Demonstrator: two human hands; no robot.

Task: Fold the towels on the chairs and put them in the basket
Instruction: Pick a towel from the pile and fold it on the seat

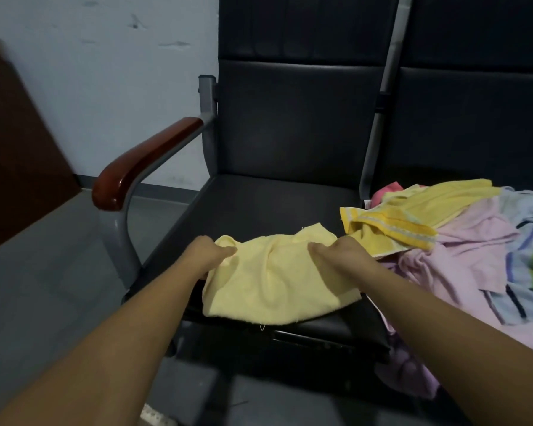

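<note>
A pale yellow towel (274, 281) lies crumpled on the front of the left black chair seat (259, 204). My left hand (208, 252) pinches its far left corner. Its far right corner is gripped by my right hand (340, 252). On the right chair sits a pile of unfolded towels: a brighter yellow one with a striped border (413, 216) on top, a pink one (462, 256) under it, a blue striped one (526, 265) at the far right and a bit of red cloth (388, 189) behind. No basket is in view.
The left chair has a red-brown wooden armrest (142, 161) on a grey metal frame. A dark brown board (16, 149) leans at the far left against the pale wall. Grey floor (43, 272) lies left of the chairs.
</note>
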